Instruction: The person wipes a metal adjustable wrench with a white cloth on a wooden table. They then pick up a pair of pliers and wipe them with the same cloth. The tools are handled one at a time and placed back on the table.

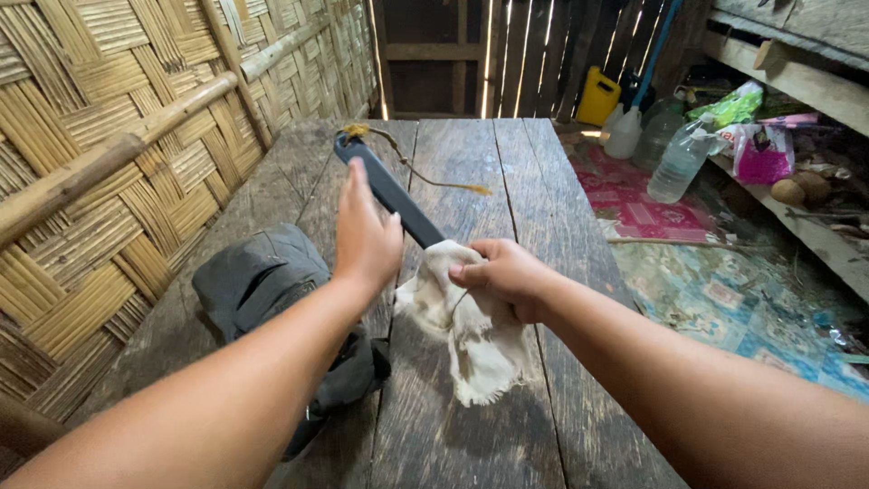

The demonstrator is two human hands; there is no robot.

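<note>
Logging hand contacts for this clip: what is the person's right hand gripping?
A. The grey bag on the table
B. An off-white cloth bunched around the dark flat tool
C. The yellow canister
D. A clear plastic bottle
B: the right hand clutches the off-white cloth at the near end of the dark flat tool, which the left hand also holds.

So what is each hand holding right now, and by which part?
The left hand grips the long dark tool around its middle. The right hand pinches the pale cloth by its upper end, bunched against the tool.
</note>
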